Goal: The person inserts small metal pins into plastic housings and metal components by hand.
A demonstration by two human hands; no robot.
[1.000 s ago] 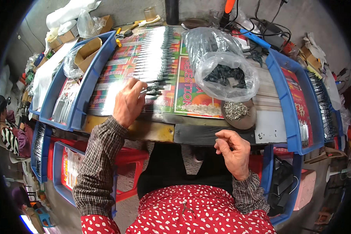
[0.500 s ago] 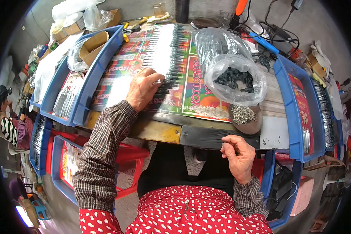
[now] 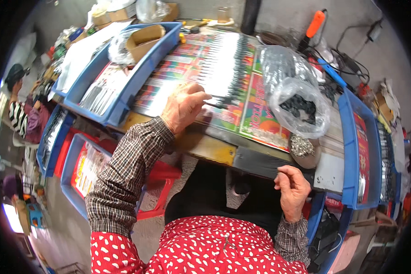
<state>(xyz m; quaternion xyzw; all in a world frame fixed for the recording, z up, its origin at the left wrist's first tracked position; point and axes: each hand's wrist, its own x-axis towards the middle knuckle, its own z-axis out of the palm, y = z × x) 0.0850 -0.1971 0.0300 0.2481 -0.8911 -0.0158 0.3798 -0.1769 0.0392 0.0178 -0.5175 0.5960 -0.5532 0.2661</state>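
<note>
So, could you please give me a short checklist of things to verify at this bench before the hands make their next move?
1. Left hand at the near end of the row of slender pieces: ok.
2. Left fingers gripping a piece: cannot tell; dark ends blur beside the fingertips.
3. Right hand empty: cannot tell; its fingers are curled, and nothing shows sticking out.
4. Row lined up side by side: ok along most of it; the near end is blurred.
5. Plastic bag open, dark parts reachable: ok.
6. Small metal parts heaped in the round dish: ok.
</note>
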